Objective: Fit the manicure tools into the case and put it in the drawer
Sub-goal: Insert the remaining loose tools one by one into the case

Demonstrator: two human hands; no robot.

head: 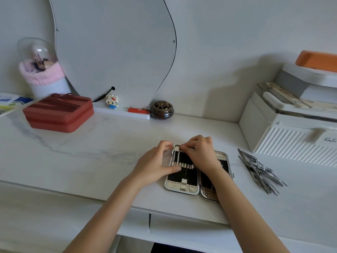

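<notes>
Right hand [200, 152]: fingers curled, pinching a thin silver tool [177, 152] at the far edge of the case's left half.
Left hand [158, 163]: fingers curled at the far left corner, thumb pressed on the row of elastic loops.
Open silver manicure case with black lining [184, 181]: flat on the white marble-patterned tabletop [91, 152], near its front edge; right half partly hidden under the right forearm.
Loose pile of steel manicure tools [260, 170]: on the tabletop, right of the case, apart from it.
White ribbed storage box [284, 143]: behind the pile.
Red zipped pouch [58, 114]: far left.
Dark round ceramic pot [162, 110]: against the wall, beside the curved mirror [113, 48].
White drawer front [182, 225]: below the tabletop edge, closed.
</notes>
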